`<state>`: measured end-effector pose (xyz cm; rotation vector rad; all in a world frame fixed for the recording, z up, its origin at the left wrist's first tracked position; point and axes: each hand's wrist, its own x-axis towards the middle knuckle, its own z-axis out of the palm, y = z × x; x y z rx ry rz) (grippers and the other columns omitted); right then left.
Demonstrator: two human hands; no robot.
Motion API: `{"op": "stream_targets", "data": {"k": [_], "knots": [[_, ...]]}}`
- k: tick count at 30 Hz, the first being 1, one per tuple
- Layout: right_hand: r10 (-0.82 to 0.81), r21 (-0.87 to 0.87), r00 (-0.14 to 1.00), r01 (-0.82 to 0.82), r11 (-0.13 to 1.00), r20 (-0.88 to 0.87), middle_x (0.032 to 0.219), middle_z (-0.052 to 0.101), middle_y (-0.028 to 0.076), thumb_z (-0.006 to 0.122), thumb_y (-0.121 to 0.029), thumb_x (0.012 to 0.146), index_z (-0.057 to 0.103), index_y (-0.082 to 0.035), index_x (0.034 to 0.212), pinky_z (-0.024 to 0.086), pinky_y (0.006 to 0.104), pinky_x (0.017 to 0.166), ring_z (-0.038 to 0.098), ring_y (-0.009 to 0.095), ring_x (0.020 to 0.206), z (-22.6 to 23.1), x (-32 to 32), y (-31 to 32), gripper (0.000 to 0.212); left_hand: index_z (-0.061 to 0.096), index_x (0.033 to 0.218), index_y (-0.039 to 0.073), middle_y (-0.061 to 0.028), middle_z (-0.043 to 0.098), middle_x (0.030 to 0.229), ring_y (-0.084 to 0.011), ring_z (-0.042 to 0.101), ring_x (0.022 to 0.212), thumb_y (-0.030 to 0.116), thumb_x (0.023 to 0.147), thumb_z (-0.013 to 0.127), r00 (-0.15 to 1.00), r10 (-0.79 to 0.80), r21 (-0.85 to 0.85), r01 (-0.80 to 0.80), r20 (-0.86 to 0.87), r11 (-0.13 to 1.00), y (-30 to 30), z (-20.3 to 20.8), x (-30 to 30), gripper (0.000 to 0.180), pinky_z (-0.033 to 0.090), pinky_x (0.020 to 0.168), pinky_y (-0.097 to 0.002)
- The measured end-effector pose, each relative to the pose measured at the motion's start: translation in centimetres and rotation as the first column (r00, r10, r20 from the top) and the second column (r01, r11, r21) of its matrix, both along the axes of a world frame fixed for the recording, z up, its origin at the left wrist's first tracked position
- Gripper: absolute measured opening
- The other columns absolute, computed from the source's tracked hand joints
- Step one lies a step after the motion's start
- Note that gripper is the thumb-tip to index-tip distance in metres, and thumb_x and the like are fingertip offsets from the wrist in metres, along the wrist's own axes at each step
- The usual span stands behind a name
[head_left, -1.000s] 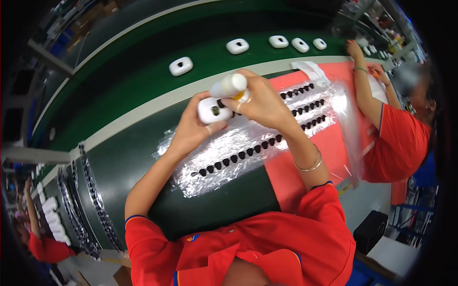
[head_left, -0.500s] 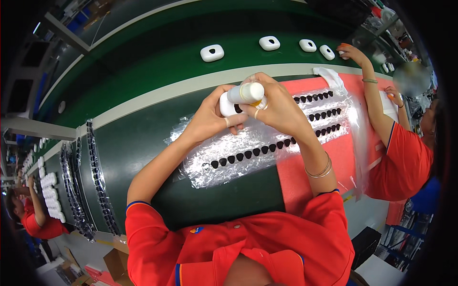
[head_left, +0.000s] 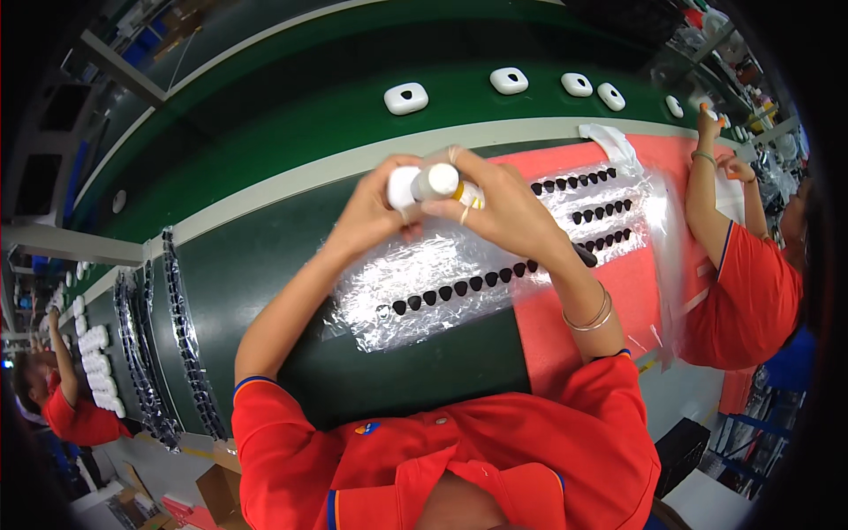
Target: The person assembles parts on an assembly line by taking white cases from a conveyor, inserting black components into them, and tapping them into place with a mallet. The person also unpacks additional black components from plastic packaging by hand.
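Observation:
Above the far edge of the work table my two hands meet. My left hand [head_left: 371, 208] is closed round a white rounded case [head_left: 402, 187]. My right hand [head_left: 505, 208] grips a small bottle [head_left: 433, 184] with a white round end and a greyish body, held against the case. A yellow-and-white part [head_left: 470, 194] shows beside the bottle in the same hand; whether it belongs to the bottle I cannot tell. Pale bands wrap some fingers. Below the hands lies a clear plastic sheet [head_left: 415, 318] bearing rows of small black pieces [head_left: 460, 288].
A green conveyor [head_left: 291, 115] beyond the table carries several white cases [head_left: 405, 99] with black spots. Red matting [head_left: 552, 344] covers the table's right part. Dark strips in plastic [head_left: 181, 327] and stacked white cases [head_left: 99, 371] lie left. Co-workers sit at both sides.
My hands have shifted slightly left, and the bottle's round end now faces up more. The cases on the conveyor moved right. The right co-worker's hand moved further right.

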<state>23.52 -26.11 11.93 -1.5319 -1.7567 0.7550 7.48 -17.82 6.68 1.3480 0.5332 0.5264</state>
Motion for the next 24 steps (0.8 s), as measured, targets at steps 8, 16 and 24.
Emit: {"op": "stream_targets", "data": {"k": [8,16,24], "knots": [[-0.206,-0.04,0.97,0.213,0.976,0.132,0.076,0.063,0.013,0.073,-0.019,0.065,0.062,0.002,0.086,0.047,0.0301,0.062,0.061,0.021,0.067,0.3,3.4,0.8,0.031,0.051,0.109,0.006,-0.0132,0.057,0.1,-0.0261,0.054,0.093,0.038,0.07,0.067,0.655,0.704,0.769,-0.29,-0.275,0.57,12.4,-3.8,-1.7,0.052,0.042,0.079,-0.0339],[-0.164,-0.077,0.865,0.226,0.971,0.473,0.068,0.06,0.021,0.076,-0.027,0.058,0.062,0.005,0.077,0.046,0.0366,0.061,0.06,0.034,0.066,-6.6,3.6,3.2,0.04,0.046,0.116,0.008,-0.0204,0.039,0.123,-0.0364,0.036,0.114,0.027,0.071,0.066,0.718,0.696,0.964,-0.168,-0.023,0.205,10.2,-5.4,-2.9,0.053,0.028,0.094,-0.0444],[-0.037,-0.178,0.975,0.078,0.981,0.219,0.058,0.057,0.008,0.058,-0.009,0.068,0.06,0.005,0.087,0.037,0.0244,0.035,0.05,0.011,0.041,-3.6,3.8,1.7,0.023,0.048,0.114,0.009,-0.0226,0.036,0.124,-0.0369,0.031,0.117,0.029,0.072,0.065,0.584,0.807,0.916,-0.27,-0.089,0.296,10.7,-5.7,-10.0,0.05,0.026,0.094,-0.0459]]}}
